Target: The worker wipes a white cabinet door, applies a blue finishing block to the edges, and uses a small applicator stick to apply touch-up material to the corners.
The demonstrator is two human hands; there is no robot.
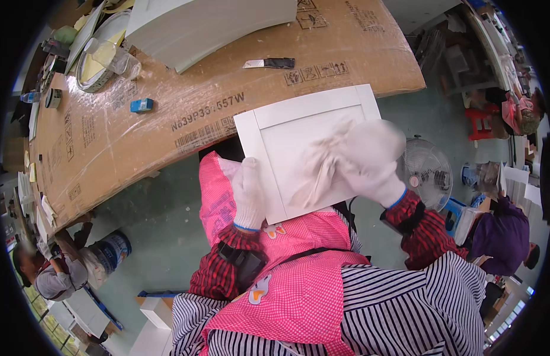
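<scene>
A white framed panel (282,159), like a cabinet door, rests tilted across my lap, its far side at the edge of the cardboard-covered table. My left hand (249,193), in a white knit glove, grips the panel's left edge with the thumb over the frame. My right hand (375,183), gloved too, presses a crumpled off-white cloth (317,173) onto the panel's right half. That hand is smeared in part, and its fingertips are hidden.
On the cardboard-covered table (150,145) lie a utility knife (270,63), a small blue block (141,105), a clear plastic bottle (118,59) and a large white panel piece (209,29). A floor fan (428,172) stands at right. Other people (503,234) work on both sides.
</scene>
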